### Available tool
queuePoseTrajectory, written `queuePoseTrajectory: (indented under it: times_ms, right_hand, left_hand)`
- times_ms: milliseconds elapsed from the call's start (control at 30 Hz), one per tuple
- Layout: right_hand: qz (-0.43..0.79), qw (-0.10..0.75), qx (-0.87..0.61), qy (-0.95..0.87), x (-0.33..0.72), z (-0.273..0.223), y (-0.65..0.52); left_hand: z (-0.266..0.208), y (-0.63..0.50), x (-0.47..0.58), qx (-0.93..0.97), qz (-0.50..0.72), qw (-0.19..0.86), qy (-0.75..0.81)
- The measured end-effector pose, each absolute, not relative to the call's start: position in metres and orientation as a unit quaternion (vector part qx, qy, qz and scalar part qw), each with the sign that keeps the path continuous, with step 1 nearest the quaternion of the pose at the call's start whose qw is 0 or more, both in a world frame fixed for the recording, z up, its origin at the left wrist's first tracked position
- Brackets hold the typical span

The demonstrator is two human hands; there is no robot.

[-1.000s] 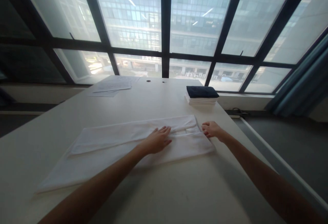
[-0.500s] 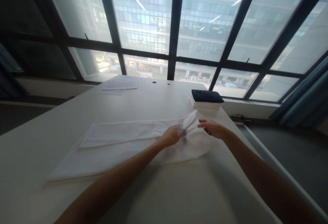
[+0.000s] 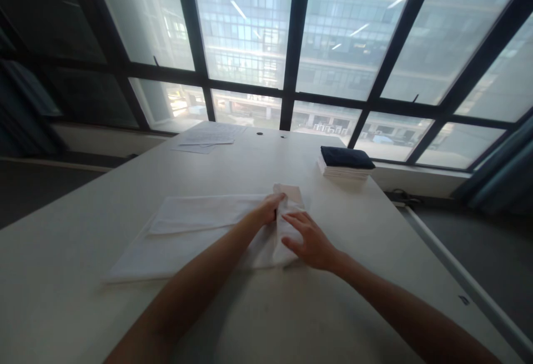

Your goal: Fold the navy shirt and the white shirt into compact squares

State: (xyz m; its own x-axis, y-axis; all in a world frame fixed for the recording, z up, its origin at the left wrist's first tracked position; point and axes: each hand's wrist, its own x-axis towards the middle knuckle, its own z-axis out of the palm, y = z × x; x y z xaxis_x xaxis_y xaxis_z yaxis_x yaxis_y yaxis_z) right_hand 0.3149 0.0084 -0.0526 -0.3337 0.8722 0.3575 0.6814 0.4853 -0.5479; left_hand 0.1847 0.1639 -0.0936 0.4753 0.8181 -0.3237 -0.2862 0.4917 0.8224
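Note:
A long piece of white cloth [image 3: 187, 247], perhaps a garment, lies flat on the white table in front of me, with a narrower strip folded along its far side. My left hand [image 3: 270, 208] is closed on this cloth near its right end, where it bunches up. Part of that end is turned over, and a paler beige patch shows at its far corner. My right hand [image 3: 310, 240] rests on the turned-over part with fingers spread, just right of my left hand. My left forearm hides some of the cloth's near edge.
Toward the table's [image 3: 250, 170] far right corner stands a stack of folded white cloths [image 3: 345, 172] with a dark navy folded cloth [image 3: 347, 157] on top. Printed paper sheets [image 3: 208, 135] lie at the far left. Large windows rise behind the table.
The cloth's right end has been turned over leftward. My right hand has moved left and nearer onto it, while my left hand keeps its grip. The view has shifted slightly left.

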Motion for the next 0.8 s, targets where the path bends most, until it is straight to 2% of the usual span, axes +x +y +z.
queuePoseTrajectory:
  times_ms: [100, 233, 300, 400, 500, 567, 667, 800]
  right_hand:
    - [0.108, 0.264, -0.447, -0.848, 0.337, -0.074, -0.021]
    - [0.092, 0.311, -0.517, -0.792, 0.352, -0.105, -0.033]
    - [0.085, 0.304, -0.535, -0.784, 0.351, -0.117, -0.031]
    - [0.058, 0.214, -0.520, -0.825, 0.345, -0.121, -0.027]
    - [0.022, 0.113, -0.514, -0.850, 0.335, -0.113, -0.029]
    - [0.001, 0.082, -0.525, -0.847, 0.329, -0.104, -0.034]
    - [0.017, 0.100, -0.517, -0.850, 0.327, -0.088, -0.038]
    - [0.181, 0.214, -0.437, -0.855, 0.345, -0.065, 0.009]
  left_hand:
    - [-0.093, 0.167, 0.186, 0.331, 0.319, 0.802, 0.382]
    - [-0.088, 0.170, 0.181, 0.307, 0.289, 0.826, 0.375]
    - [-0.086, 0.172, 0.176, 0.292, 0.269, 0.840, 0.370]
    - [-0.084, 0.175, 0.172, 0.283, 0.255, 0.838, 0.390]
    - [-0.084, 0.177, 0.171, 0.306, 0.305, 0.791, 0.434]
    - [-0.083, 0.177, 0.171, 0.322, 0.332, 0.770, 0.440]
    - [-0.080, 0.175, 0.167, 0.340, 0.330, 0.775, 0.418]
    - [-0.079, 0.172, 0.162, 0.374, 0.334, 0.778, 0.379]
